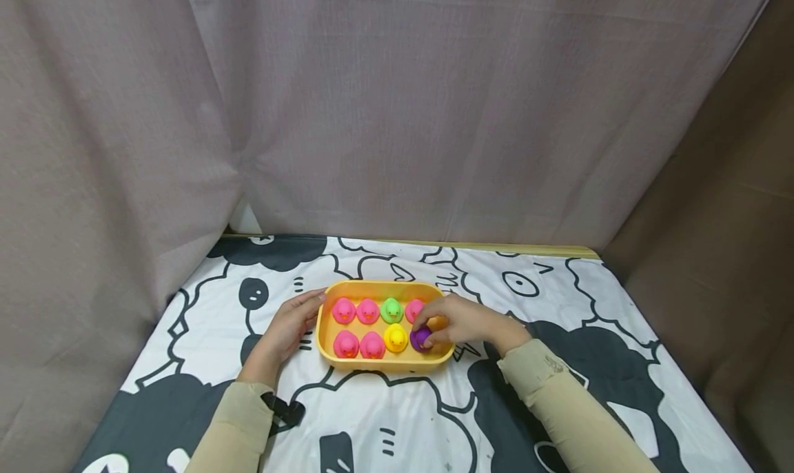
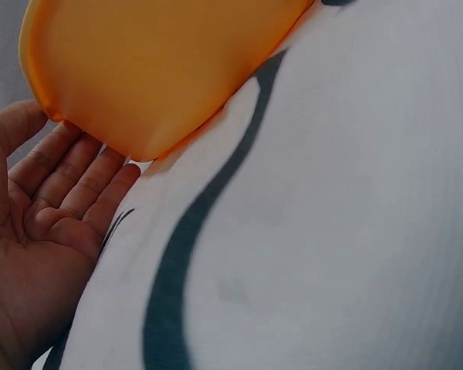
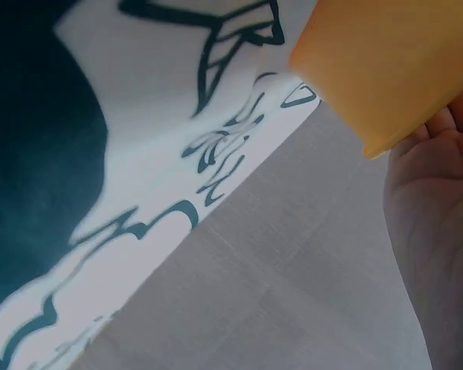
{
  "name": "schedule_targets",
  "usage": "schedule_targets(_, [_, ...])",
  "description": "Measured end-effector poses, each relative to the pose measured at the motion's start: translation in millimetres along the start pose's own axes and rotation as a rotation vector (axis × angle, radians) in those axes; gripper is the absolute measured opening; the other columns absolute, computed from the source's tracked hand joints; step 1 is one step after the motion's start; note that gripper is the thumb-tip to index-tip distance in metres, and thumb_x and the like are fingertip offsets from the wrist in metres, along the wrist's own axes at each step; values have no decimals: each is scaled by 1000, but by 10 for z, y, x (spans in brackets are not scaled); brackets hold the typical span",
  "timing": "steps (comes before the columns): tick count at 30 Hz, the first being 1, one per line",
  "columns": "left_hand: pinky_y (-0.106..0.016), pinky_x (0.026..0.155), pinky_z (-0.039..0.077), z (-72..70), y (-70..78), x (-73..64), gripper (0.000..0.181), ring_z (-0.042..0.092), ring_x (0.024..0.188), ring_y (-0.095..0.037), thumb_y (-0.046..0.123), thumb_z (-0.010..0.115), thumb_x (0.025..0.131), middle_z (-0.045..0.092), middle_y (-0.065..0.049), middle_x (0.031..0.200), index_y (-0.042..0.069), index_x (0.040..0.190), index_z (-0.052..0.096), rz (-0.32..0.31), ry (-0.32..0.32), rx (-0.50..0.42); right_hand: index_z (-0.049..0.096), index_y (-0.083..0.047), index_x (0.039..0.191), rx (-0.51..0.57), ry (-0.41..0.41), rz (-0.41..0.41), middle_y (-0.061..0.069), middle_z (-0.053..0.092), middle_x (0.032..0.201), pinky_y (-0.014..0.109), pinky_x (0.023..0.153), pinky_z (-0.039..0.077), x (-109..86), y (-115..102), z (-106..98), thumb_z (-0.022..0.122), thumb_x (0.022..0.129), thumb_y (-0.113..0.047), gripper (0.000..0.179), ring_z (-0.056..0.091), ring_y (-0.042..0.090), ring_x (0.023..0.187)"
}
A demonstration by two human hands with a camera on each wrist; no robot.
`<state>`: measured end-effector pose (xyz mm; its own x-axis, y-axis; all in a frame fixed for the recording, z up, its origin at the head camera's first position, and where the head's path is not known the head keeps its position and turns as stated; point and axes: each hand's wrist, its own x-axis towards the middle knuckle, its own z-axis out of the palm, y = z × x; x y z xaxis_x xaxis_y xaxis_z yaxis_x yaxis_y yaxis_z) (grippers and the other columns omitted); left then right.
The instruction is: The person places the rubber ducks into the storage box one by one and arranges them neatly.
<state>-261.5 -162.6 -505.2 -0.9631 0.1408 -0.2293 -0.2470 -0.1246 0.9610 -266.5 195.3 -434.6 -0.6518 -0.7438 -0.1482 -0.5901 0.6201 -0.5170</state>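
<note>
A yellow-orange tray [image 1: 384, 364] holds small toy ducks in two rows. My left hand [image 1: 295, 321] rests against the tray's left end. In the left wrist view its fingers [image 2: 85, 181] are loosely extended, tips at the tray's outer wall [image 2: 162, 85]. My right hand [image 1: 462, 321] reaches over the right end, thumb and fingers round a purple duck [image 1: 420, 338] in the front row. Beside it sits a yellow duck [image 1: 395, 337]; behind are a green duck [image 1: 391, 310] and a pink duck [image 1: 413, 310]. In the right wrist view the fingertips are hidden behind the tray wall [image 3: 401, 69].
More pink ducks [image 1: 345, 343] fill the tray's left half. A black-and-white cartoon cloth [image 1: 397, 425] covers the table. Grey-beige curtains [image 1: 434, 114] hang behind and at the sides. A black strap [image 1: 285, 412] is at the left sleeve.
</note>
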Motion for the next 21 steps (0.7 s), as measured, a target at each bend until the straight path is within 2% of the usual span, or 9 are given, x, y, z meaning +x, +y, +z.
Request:
schedule_targets(4, [-31,105,48,7,5,-5,48,57,128,-18,40,67,96,61,-3,138,13,136,63,-9,9,4,75,-24,112,35,85,-14,-13,70,110,43,99,52,-63,7,54,79,88,-32,26,63,20,106])
schedule_targets(9, [-31,105,48,15,27,-3,49,57,128,-19,40,66,97,61,-4,139,12,137,62,0,-4,13,74,-17,118,91,222,-74,-3,72,113,47,96,54,-188,18,99,77,90,-36,34,65,23,104])
schedule_targets(15, [-31,105,48,3,34,-1,46,57,129,-19,38,65,98,61,-4,139,11,136,63,6,-5,7,74,-16,119,137,351,-126,-8,70,119,44,101,52,-321,78,139,76,90,-38,37,63,15,114])
schedule_targets(21, [-31,105,48,-12,2,3,51,57,129,-20,42,67,96,60,-4,140,12,137,62,-4,-3,10,74,-13,117,197,421,-124,-10,70,118,44,98,54,-398,157,206,78,89,-30,33,65,17,111])
